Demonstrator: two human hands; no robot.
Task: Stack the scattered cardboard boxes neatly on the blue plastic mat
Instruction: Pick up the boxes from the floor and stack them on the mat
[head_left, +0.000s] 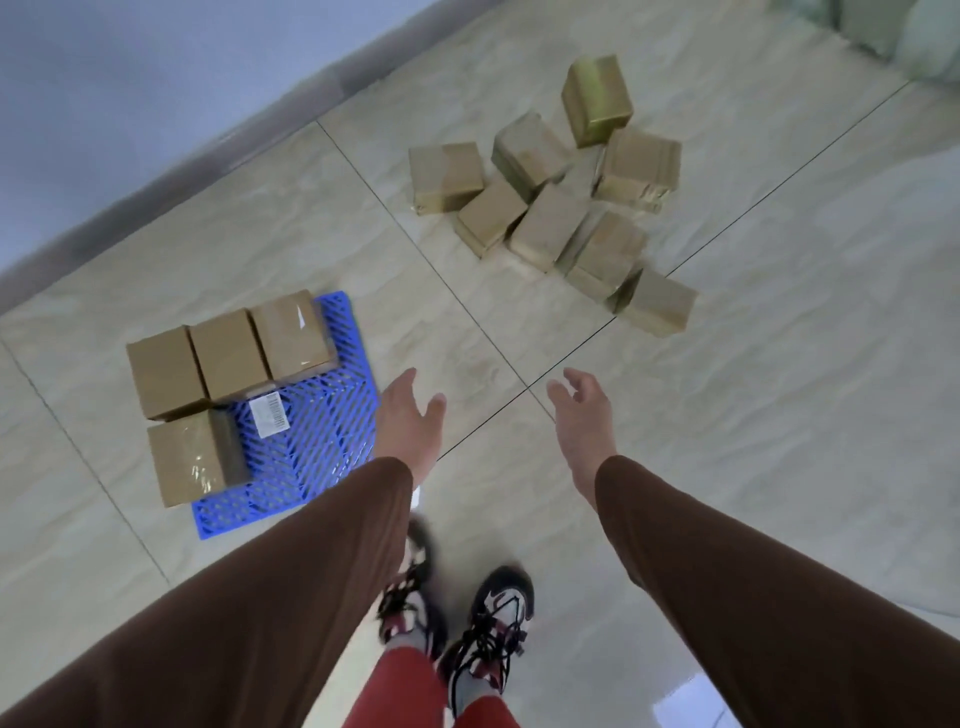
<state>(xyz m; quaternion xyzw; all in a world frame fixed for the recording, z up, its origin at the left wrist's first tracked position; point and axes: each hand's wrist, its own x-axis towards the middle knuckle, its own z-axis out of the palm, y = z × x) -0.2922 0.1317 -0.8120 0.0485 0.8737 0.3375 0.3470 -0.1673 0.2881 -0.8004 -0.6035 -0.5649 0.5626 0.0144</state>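
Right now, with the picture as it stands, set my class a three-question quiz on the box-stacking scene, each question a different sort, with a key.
1. True or false: the left hand holds a box.
2. How many boxes stand on the blue mat?
3. Multiple choice: the scattered boxes lie (a) on the mat, (b) on the tiled floor ahead and to the right of the mat, (c) in the right hand.

Key: 1 false, both hands are open and empty. 2 four. 3 b.
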